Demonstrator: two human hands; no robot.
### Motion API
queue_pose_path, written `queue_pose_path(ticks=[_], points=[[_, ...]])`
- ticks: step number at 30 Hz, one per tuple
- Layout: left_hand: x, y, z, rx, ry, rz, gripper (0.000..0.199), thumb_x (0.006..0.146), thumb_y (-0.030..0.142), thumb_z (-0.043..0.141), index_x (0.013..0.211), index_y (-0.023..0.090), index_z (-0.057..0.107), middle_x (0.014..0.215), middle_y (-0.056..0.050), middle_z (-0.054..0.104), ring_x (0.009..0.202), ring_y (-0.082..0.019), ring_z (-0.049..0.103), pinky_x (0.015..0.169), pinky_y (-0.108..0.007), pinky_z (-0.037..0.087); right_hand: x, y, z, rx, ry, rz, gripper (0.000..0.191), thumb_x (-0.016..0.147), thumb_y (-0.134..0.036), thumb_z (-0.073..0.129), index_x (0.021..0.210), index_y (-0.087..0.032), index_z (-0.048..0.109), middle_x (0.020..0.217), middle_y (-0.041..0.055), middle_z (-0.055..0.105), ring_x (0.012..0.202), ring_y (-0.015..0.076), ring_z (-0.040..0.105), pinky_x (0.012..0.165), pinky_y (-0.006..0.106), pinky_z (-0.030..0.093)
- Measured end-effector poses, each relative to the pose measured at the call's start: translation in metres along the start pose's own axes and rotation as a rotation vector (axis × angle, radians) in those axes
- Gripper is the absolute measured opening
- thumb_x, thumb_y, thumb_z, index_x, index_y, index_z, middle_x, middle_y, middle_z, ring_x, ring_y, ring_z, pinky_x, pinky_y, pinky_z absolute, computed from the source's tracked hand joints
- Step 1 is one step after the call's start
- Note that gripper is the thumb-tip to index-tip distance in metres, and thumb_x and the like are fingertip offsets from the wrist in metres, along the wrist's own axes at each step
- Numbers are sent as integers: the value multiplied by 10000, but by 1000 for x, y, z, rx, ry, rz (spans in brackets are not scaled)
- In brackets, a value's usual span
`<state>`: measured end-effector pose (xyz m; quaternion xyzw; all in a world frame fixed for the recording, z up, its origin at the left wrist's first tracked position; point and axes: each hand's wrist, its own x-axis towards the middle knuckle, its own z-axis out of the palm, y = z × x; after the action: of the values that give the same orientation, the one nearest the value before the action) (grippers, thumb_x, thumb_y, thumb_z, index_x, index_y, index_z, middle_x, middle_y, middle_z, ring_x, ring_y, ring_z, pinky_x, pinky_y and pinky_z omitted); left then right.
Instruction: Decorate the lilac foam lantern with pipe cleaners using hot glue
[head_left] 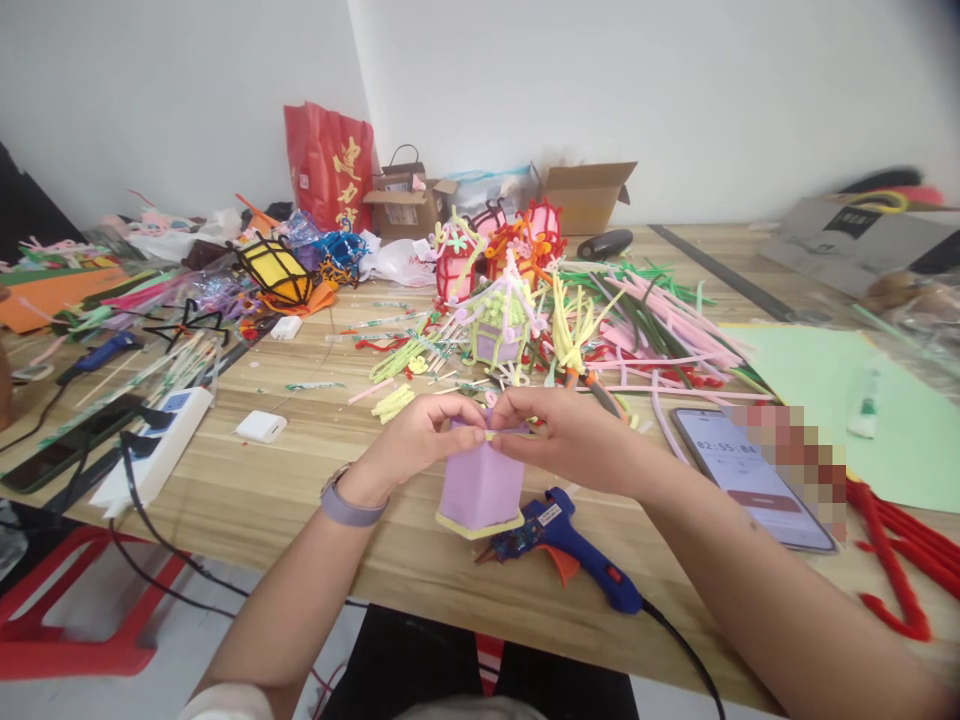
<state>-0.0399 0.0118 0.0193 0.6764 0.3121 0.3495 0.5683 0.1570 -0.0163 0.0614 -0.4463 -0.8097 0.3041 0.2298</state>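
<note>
A purple paper lantern body (481,485) stands upright near the table's front edge, with a yellow fuzzy strip (480,530) around its bottom edge. My left hand (431,430) pinches its top edge from the left. From the right, my right hand (551,430) pinches the same top edge, its fingertips close to the left ones. A bit of yellow strip shows between the fingertips. Just right of the lantern body lies a blue glue gun (577,550), its nozzle pointing left near the base.
Behind my hands stands a finished purple and green lantern (499,335) amid pipe cleaners (660,320). A phone (754,480) lies right, beside green paper (847,390). At left are a power strip (154,450) and a white charger (261,426). Boxes and a red bag (330,165) stand behind.
</note>
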Motion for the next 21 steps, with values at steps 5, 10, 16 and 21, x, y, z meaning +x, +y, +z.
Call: queue_pose_path(ticks=[5,10,16,21], points=[[1,0,0,27,17,17,181,731,312,705,686,152,636,809,-33,625,795,-164,559,726,-276,401,0,-1,0,-2,-1,8,69,824,-258,578,799,-206,616,811,-5,676,719,130,590,626,248,407],[1,3,-3,16,85,21,197,701,326,714,662,151,632,825,-44,636,816,-179,567,726,-283,407,-2,0,-11,-21,-57,-6,193,835,-333,583,981,-219,638,992,30,700,887,182,628,760,299,456],[0,5,-8,-24,156,21,197,671,322,721,625,158,622,810,-38,635,847,-190,569,744,-281,406,-9,2,-31,-162,-100,-19,330,814,-373,594,1112,-240,641,1138,60,671,1048,241,596,869,359,453],[0,3,-10,-93,154,-1,213,643,329,746,630,157,622,855,-44,647,892,-201,577,789,-290,409,-11,4,-38,-119,-123,-32,349,843,-426,568,1112,-216,640,1070,74,663,886,199,617,740,315,480]])
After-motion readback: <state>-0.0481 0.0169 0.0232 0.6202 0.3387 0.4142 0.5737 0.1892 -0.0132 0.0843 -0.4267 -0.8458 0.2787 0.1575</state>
